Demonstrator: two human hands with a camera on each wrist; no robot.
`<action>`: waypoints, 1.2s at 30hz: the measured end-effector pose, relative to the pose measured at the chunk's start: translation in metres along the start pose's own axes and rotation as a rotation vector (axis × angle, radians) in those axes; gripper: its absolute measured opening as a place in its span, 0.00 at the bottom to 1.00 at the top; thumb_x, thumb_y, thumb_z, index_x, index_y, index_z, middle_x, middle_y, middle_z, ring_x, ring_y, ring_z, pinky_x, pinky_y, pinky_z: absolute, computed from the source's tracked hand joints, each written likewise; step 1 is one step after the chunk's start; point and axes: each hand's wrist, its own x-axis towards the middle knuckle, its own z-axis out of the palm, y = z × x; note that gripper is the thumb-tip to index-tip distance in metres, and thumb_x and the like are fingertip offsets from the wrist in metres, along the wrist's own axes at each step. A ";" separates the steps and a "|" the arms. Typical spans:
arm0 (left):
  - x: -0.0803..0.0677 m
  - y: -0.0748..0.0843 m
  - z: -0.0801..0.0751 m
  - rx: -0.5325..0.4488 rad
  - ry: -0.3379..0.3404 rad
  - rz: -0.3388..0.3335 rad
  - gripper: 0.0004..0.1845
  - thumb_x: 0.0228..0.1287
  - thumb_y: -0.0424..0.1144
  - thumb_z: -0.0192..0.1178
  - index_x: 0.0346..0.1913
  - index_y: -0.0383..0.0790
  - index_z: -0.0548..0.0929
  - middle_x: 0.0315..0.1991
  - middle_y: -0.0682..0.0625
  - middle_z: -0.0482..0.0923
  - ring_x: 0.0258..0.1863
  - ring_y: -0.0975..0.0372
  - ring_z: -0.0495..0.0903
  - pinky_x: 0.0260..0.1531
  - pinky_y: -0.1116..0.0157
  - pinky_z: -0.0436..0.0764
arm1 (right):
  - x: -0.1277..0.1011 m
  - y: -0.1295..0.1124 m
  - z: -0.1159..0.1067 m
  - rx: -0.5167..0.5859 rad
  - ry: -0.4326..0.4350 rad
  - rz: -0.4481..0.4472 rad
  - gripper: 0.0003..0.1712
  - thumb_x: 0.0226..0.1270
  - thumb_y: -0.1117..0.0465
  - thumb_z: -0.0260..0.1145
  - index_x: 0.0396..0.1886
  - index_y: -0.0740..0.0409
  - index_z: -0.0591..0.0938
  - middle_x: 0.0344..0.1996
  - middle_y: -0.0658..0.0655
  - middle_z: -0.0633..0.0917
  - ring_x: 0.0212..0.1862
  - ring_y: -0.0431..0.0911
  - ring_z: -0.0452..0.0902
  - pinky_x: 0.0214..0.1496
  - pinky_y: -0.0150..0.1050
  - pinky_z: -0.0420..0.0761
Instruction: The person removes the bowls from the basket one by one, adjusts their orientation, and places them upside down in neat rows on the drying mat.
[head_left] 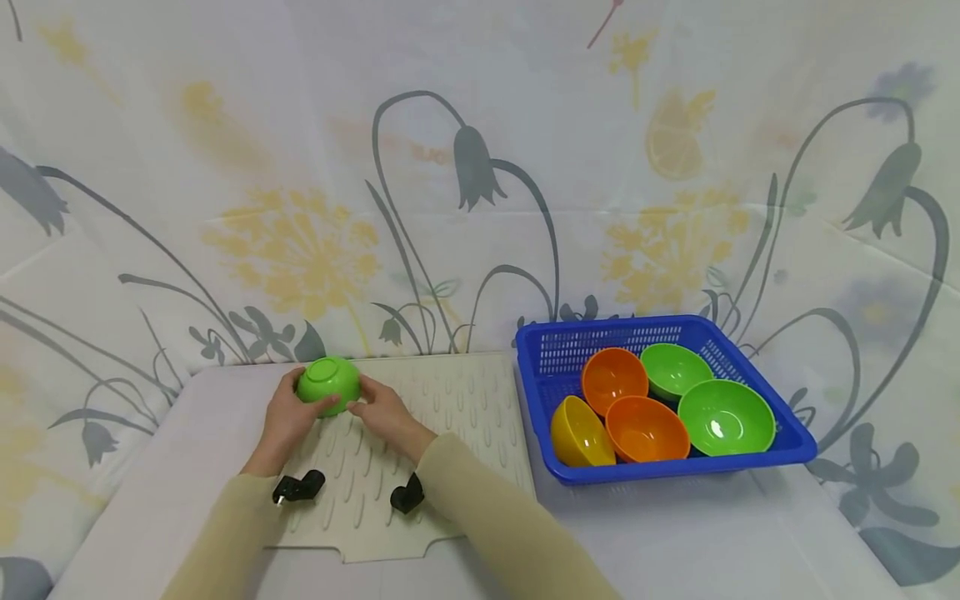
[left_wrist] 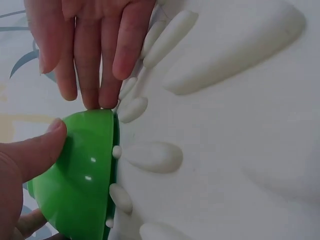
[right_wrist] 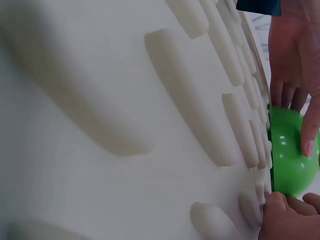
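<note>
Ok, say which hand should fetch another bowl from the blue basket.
Probably the right hand: it is nearer the blue basket, and its fingers touch the green bowl nearly straight, while the left hand appears to hold it, thumb on its side.

Over on the right of the frame I see a blue basket (head_left: 690,468) with mesh walls, standing on a white table (head_left: 645,542) that stretches along the bottom. A yellow bowl (head_left: 581,433) leans on its side in the basket's lower left. Next to it sits an orange bowl (head_left: 647,432), with another orange bowl (head_left: 613,382) just above. A green bowl (head_left: 727,417) lies at the lower right, a second green bowl (head_left: 675,372) behind. Across the top hangs a pale cloth (head_left: 525,75) printed with grey bellflowers (head_left: 474,162), yellow blooms (head_left: 300,242) and, upper right, a citrus slice (head_left: 673,142).
</note>
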 end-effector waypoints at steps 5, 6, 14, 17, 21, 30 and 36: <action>0.001 0.000 0.003 0.028 0.047 0.018 0.47 0.63 0.41 0.69 0.74 0.24 0.53 0.70 0.25 0.57 0.69 0.38 0.60 0.67 0.43 0.61 | 0.000 0.001 0.000 -0.016 0.012 0.005 0.33 0.73 0.62 0.62 0.74 0.60 0.66 0.69 0.57 0.73 0.71 0.51 0.65 0.71 0.43 0.65; 0.001 0.000 0.003 0.032 0.051 0.020 0.46 0.63 0.40 0.69 0.74 0.23 0.53 0.70 0.25 0.58 0.68 0.38 0.60 0.67 0.43 0.61 | 0.000 0.001 0.001 -0.015 0.012 0.004 0.32 0.72 0.62 0.62 0.74 0.60 0.67 0.69 0.57 0.73 0.71 0.51 0.65 0.71 0.43 0.65; -0.002 0.002 0.005 0.070 0.044 0.021 0.45 0.64 0.41 0.67 0.73 0.23 0.53 0.69 0.25 0.59 0.68 0.37 0.60 0.66 0.42 0.60 | -0.006 -0.009 -0.006 -0.004 0.021 -0.014 0.31 0.72 0.63 0.62 0.73 0.58 0.69 0.68 0.56 0.73 0.70 0.50 0.66 0.69 0.44 0.68; -0.003 0.003 0.004 0.082 0.050 0.029 0.45 0.64 0.40 0.68 0.73 0.23 0.53 0.68 0.25 0.59 0.67 0.36 0.61 0.66 0.42 0.61 | -0.008 -0.020 -0.013 0.029 0.023 -0.034 0.30 0.73 0.63 0.62 0.73 0.55 0.70 0.69 0.53 0.73 0.70 0.49 0.66 0.67 0.45 0.71; -0.003 0.004 0.002 0.094 0.050 0.041 0.45 0.63 0.40 0.68 0.72 0.22 0.54 0.67 0.24 0.60 0.66 0.36 0.62 0.65 0.41 0.62 | -0.012 -0.038 -0.025 0.075 0.030 -0.081 0.29 0.74 0.64 0.60 0.73 0.55 0.70 0.69 0.52 0.73 0.70 0.47 0.66 0.67 0.42 0.72; -0.002 0.002 -0.001 0.087 0.052 0.055 0.45 0.61 0.41 0.70 0.72 0.24 0.56 0.67 0.26 0.62 0.65 0.37 0.63 0.65 0.42 0.62 | -0.017 -0.078 -0.055 0.077 0.093 -0.145 0.24 0.74 0.66 0.60 0.68 0.55 0.76 0.62 0.53 0.79 0.64 0.46 0.74 0.62 0.37 0.75; -0.001 0.000 0.001 0.088 0.052 0.052 0.45 0.61 0.42 0.70 0.72 0.24 0.56 0.67 0.26 0.62 0.66 0.36 0.62 0.65 0.42 0.62 | -0.026 -0.107 -0.095 -0.022 0.034 -0.182 0.19 0.75 0.65 0.60 0.63 0.56 0.79 0.60 0.53 0.81 0.61 0.45 0.76 0.61 0.39 0.76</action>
